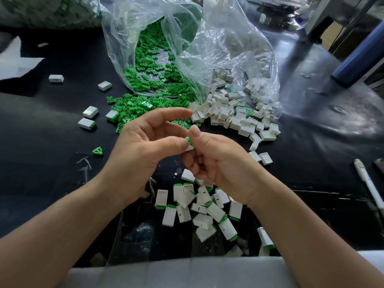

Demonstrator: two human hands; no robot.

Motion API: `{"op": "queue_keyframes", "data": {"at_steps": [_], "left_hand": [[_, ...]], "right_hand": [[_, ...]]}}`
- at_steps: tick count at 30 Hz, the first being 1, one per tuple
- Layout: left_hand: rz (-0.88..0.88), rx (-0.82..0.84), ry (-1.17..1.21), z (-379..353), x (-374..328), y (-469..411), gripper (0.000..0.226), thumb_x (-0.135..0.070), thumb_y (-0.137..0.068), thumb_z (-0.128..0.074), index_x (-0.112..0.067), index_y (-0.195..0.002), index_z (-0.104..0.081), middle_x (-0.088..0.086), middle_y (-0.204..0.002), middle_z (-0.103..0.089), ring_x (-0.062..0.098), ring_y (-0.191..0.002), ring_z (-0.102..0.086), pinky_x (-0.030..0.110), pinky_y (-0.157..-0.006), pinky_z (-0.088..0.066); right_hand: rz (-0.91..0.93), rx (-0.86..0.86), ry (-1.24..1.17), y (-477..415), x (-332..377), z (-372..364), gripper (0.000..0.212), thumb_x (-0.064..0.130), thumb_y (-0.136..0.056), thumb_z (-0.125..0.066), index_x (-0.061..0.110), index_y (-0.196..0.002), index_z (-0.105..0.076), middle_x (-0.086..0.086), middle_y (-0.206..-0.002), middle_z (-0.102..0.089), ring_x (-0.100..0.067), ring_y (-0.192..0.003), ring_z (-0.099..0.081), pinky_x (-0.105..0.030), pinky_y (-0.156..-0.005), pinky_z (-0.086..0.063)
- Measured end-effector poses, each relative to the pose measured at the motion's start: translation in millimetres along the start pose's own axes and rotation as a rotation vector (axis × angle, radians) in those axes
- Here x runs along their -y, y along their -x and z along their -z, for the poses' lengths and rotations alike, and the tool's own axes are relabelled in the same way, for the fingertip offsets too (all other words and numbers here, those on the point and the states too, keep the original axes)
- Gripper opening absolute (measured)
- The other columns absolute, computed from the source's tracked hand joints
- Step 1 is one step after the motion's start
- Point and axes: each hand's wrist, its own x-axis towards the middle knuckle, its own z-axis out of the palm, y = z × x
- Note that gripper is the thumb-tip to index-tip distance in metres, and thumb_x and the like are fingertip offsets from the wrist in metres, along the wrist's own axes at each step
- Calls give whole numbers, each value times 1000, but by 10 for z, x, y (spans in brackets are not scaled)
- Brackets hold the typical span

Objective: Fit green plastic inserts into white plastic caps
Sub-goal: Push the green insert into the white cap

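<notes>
Both our left hand and right hand pinching one white cap with green insert, clear bag of loose inserts far, empty caps far right, fitted caps near

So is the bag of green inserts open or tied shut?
Open. The clear bag gapes at its mouth, and green inserts spill out onto the black table.

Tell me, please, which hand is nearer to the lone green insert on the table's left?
Left. The left hand is just right of the lone green insert; the right hand lies farther right.
</notes>
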Motion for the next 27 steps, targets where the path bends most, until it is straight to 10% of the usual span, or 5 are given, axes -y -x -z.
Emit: {"op": "queue_keyframes", "data": {"at_steps": [17,27], "left_hand": [[-11,-19,45,-55,47,15,34,5,-64,-57,-14,-90,-68,9,-71,-71,27,-54,-65,28,-50,-54],[-32,-40,43,-39,72,7,41,6,-63,-55,-13,-98,-64,7,-74,-72,15,-89,-69,24,-67,-55]], "right_hand": [[51,-82,284,-5,-74,-51,47,30,-98,-30,-10,-108,-53,7,-61,-40,1,-49,-36,-12,-50,-31],[146,-134,394,-16,-125,-77,32,36,-98,-30,20,-105,-56,33,-58,-52,13,-61,-49,-9,-60,-35]]}}
